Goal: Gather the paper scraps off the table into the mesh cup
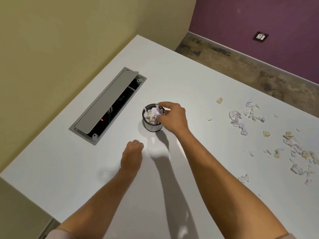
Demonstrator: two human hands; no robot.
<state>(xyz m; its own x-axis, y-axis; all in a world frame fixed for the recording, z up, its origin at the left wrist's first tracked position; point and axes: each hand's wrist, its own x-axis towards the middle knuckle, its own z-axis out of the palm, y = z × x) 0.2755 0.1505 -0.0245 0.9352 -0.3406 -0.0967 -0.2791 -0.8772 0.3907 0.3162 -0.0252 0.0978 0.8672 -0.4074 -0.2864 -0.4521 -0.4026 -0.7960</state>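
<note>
White matte rectangular table fills most of the view. Grey metal recessed cable box is set into its top, hinged lid tilted open, dark inside, 1 small red light lit. Pale yellow-green painted wall runs along the table's left edge. Purple painted wall at upper right carries 1 dark-framed socket plate. Brown mottled stone-look floor below it, with a grey skirting strip. Soft shadows on the tabletop.

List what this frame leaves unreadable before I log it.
- Head view: the right hand covers the near rim of the mesh cup; whether it still pinches a scrap is unclear.
- The left hand shows only its back; anything in the fist is hidden.
- Paper scraps run to the right edge; their count is cut off.
</note>
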